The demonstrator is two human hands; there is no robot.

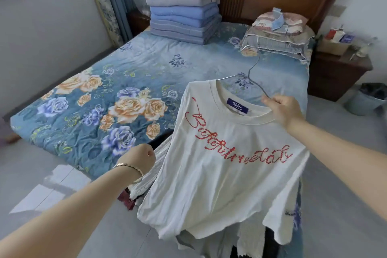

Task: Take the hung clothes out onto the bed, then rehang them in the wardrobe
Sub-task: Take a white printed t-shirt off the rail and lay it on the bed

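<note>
Right hand [282, 111] fingers [270, 101] pinch wire hanger [254, 69]; left hand [140, 158] grips T-shirt [219, 184] edge. Likely laying-out step; next: lower it flat onto bed [146, 69].

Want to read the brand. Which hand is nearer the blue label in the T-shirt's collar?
Right. The right hand pinches the hanger just right of the blue label; the left hand sits lower left, by the T-shirt's side edge.

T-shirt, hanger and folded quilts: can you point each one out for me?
T-shirt [219, 176]: head view, chest under the red lettering.
Hanger [249, 73]: head view, twist below the hook.
Folded quilts [182, 14]: head view, blue one mid-stack.
</note>
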